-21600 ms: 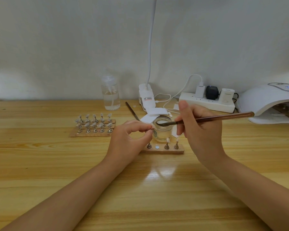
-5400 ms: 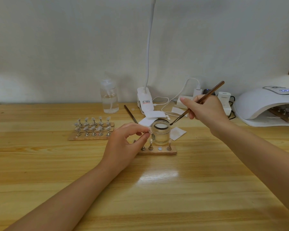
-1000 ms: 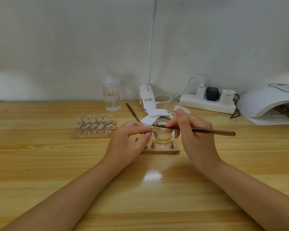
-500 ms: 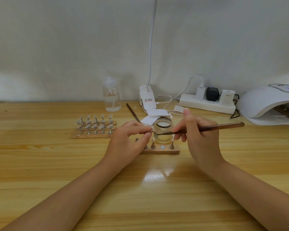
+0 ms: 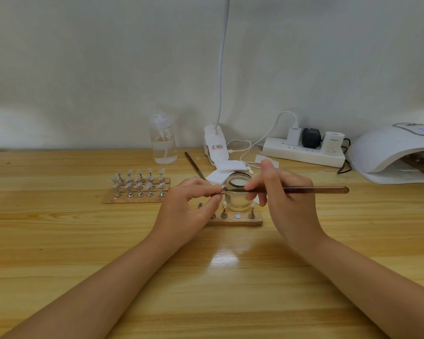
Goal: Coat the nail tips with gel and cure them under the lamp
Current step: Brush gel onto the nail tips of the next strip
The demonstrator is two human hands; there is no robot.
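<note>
Nail tip (image 5: 222,190), tiny and mostly hidden, sits pinched between the thumb and forefinger of the left hand (image 5: 190,207), held up just in front of the glass gel jar (image 5: 238,192). The right hand (image 5: 283,203) grasps a brown brush (image 5: 294,190) in a pen-like grip, the handle lying nearly level and pointing right, its bristle end meeting the pinched tip at the left fingertips. Below both hands lies a small wooden holder strip (image 5: 235,220) with a few metal stands on it; the jar stands just behind it. White pads (image 5: 227,170) lie behind the jar, and a second thin tool (image 5: 194,165) rests at an angle beside them. Further left on the worktop (image 5: 59,241), a wooden rack of nail tips (image 5: 137,187) carries rows of mounted tips. A clear pump bottle (image 5: 162,140), a clip lamp base (image 5: 215,148) and a power strip (image 5: 304,152) line the wall. At the far right stands the white curing lamp (image 5: 392,148), another strip of tips visible inside its opening.
</note>
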